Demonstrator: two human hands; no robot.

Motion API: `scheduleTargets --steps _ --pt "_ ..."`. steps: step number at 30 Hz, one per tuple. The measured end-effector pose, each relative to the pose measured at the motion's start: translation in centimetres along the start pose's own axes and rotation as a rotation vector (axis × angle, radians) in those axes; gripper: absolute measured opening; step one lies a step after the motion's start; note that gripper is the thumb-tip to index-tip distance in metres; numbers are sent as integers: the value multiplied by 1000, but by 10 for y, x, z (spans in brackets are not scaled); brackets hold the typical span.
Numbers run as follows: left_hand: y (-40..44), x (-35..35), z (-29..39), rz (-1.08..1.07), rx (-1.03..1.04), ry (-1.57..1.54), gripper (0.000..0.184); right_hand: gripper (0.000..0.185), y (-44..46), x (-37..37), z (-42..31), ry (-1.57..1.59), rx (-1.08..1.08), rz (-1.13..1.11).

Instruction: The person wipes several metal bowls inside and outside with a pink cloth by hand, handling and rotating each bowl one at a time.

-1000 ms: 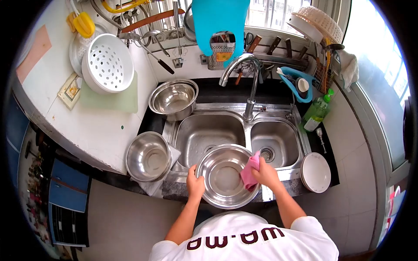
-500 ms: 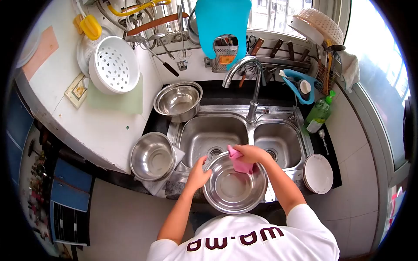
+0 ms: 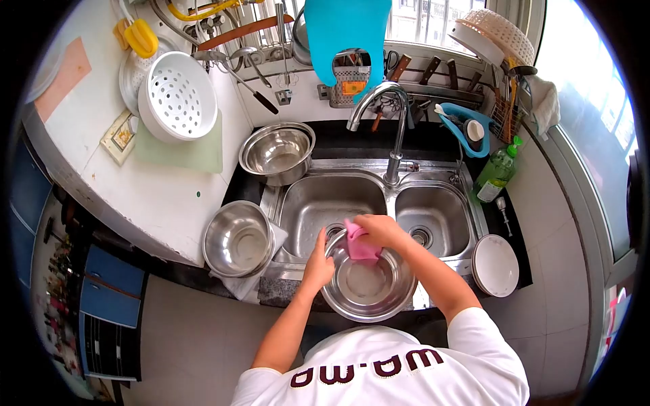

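A steel mixing bowl (image 3: pixel 362 287) is held over the front edge of the sink, its open side facing up towards me. My left hand (image 3: pixel 318 265) grips the bowl's left rim, with some fingers hidden behind the wall. In my right hand (image 3: pixel 380 231) is a folded pink cloth (image 3: pixel 364 245), pressed to the bowl's far rim and hanging down over its inside. The large sink basin (image 3: pixel 318 203) lies just beyond the bowl. On the left, another steel bowl (image 3: pixel 237 238) rests on a whitish cloth (image 3: pixel 247 283).
Nested steel bowls (image 3: pixel 276 152) stand behind at the left. A curved faucet (image 3: pixel 393 128) rises behind the smaller basin (image 3: pixel 433 216). To the right are stacked white plates (image 3: pixel 495 266) and a green soap bottle (image 3: pixel 496 172). A white colander (image 3: pixel 178 97) hangs on the left wall.
My right hand and the pink cloth have slid leftward and away from me along the rim. My left hand has shifted slightly right, and the bowl has moved a little away from me.
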State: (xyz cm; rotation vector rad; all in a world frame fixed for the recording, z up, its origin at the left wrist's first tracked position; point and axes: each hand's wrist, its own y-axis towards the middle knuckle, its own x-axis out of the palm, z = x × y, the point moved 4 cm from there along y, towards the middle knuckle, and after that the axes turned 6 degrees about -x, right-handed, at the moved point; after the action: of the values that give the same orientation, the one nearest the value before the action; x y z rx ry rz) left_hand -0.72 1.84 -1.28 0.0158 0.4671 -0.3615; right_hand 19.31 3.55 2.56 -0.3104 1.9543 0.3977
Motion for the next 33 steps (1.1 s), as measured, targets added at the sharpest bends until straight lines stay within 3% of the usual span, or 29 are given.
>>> scheduleTargets --steps 1,3,7,9,14,18,26,28,30,33 --pt "-4 -2 3 20 1 -22 78 42 -11 -11 -4 -1 3 -2" --pt "-9 -3 5 61 4 -70 76 37 -42 -27 1 111 351 -34" --pt "-14 -2 6 91 54 -119 73 37 -97 -9 10 144 471 106" --pt "-16 -2 6 112 57 -149 71 39 -124 -13 -4 222 632 219" --pt "-23 -3 5 143 26 -162 67 43 -154 -5 -23 303 753 242" --pt "-27 -6 -2 179 63 -86 64 48 -141 0 1 312 625 244" --pt "-2 -30 7 22 116 133 65 40 -27 -13 16 415 161 -86" --pt "5 -31 12 -2 87 134 62 38 2 -8 -5 322 -87 -193" --pt "14 -25 8 -108 105 281 57 38 19 -1 -28 186 -149 -203" --pt "10 -23 12 -98 17 257 50 43 36 18 -55 -70 -264 -122"
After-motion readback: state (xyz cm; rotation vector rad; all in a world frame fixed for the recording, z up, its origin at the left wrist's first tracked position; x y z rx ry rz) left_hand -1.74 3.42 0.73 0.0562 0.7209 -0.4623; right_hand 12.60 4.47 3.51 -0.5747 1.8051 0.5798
